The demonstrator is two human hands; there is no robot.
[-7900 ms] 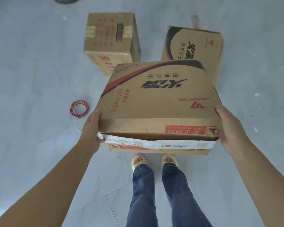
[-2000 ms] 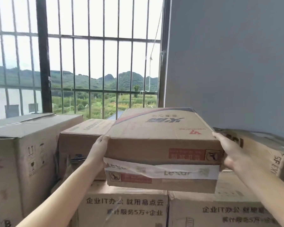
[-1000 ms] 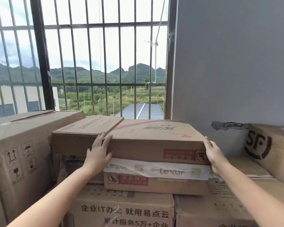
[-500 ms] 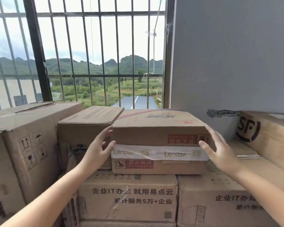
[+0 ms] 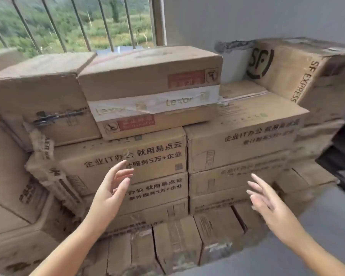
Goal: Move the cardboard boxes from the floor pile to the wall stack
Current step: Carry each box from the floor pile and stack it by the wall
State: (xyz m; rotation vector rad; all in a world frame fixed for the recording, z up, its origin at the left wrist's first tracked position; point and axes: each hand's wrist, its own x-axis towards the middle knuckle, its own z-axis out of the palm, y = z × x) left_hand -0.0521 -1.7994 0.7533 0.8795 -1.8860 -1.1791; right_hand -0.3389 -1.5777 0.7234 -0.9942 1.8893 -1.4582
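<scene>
**Hands off, box on the stack**

Hands first. Your left hand (image 5: 110,193) hangs in the air before the stack (image 5: 237,140), palm turned inward, fingers spread and only loosely bent, holding nothing and touching nothing. Your right hand (image 5: 267,204) is the same: fingers straight and fanned wide, clear of the cardboard. Both sit well below the taped box (image 5: 149,90), in front of the lower rows.

The taped box lies flat on the top of the stack, its front edge hanging slightly over the printed boxes beneath. It straddles the seam between the two printed boxes under it. A white band of tape reading "Lexar" crosses its front, with red labels above and below. Its left side is pressed against a plain box (image 5: 38,100) at the same level. Near the stack's right end, an SF box (image 5: 299,72) stands apart from it against the wall (image 5: 247,16).

The picture is smeared with motion, so the small print on the red labels cannot be read. The lowest row of the stack is blurred. The stack's left end runs out of frame. Behind the top row, window bars (image 5: 82,22) are cut by the upper edge.
</scene>
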